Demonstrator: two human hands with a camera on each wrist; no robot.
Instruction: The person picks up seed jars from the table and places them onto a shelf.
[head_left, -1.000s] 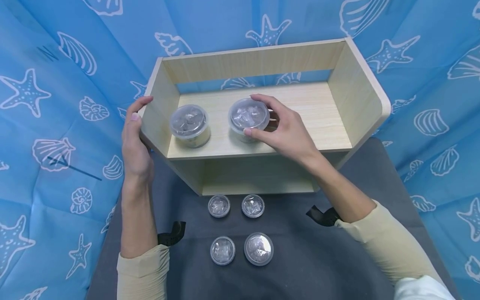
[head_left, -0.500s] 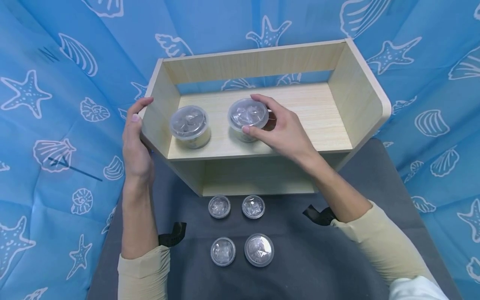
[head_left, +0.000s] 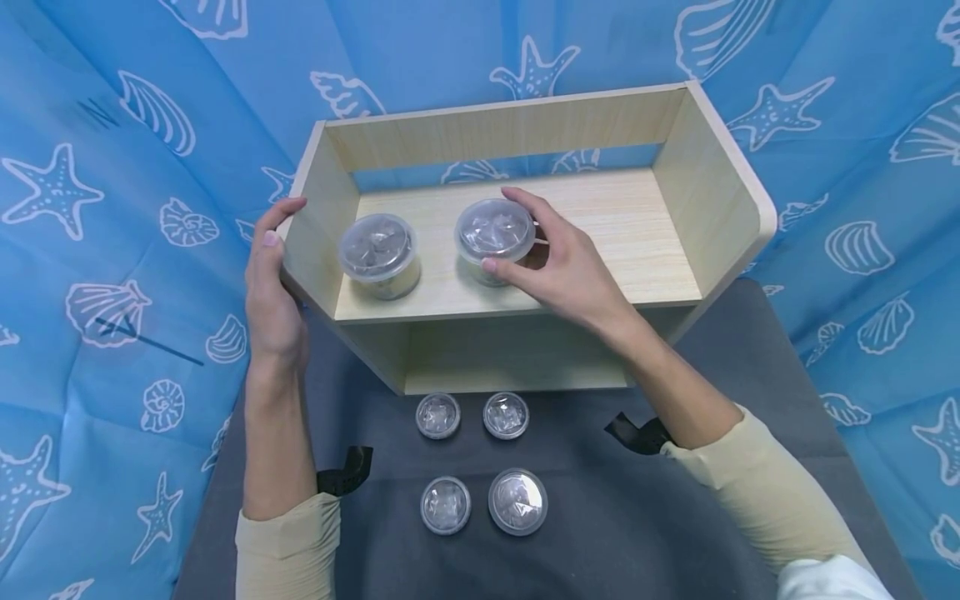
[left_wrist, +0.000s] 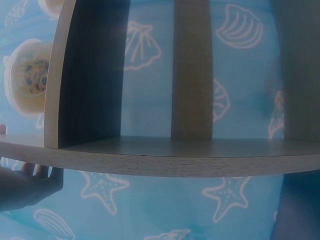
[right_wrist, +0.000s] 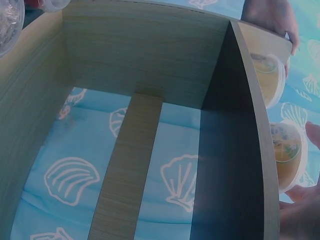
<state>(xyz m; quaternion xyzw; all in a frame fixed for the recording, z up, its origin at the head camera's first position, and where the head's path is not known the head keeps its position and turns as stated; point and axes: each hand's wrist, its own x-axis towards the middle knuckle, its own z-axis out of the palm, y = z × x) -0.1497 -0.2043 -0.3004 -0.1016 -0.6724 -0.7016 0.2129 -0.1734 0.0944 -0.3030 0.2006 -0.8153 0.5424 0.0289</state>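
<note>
A lidded plastic tub (head_left: 495, 225) stands on the upper board of a small wooden shelf (head_left: 600, 200). My right hand (head_left: 570, 262) holds this tub from its right side, thumb at the front of the lid and index finger at the back. In the right wrist view, the printed side of the tub (right_wrist: 286, 152) shows beside my fingers. To its left is a second lidded tub (head_left: 378, 250) of similar size. My left hand (head_left: 273, 292) grips the front edge of the shelf's left side panel (head_left: 318, 217). From the left wrist, fingers (left_wrist: 42, 172) show against that panel.
Several smaller lidded tubs, among them one at the front right (head_left: 517, 501) and one at the back left (head_left: 438, 416), stand on the dark tablecloth (head_left: 600, 517) before the shelf. A lower compartment (head_left: 517, 350) opens under the upper board. Blue seashell curtain (head_left: 150, 250) hangs behind and beside.
</note>
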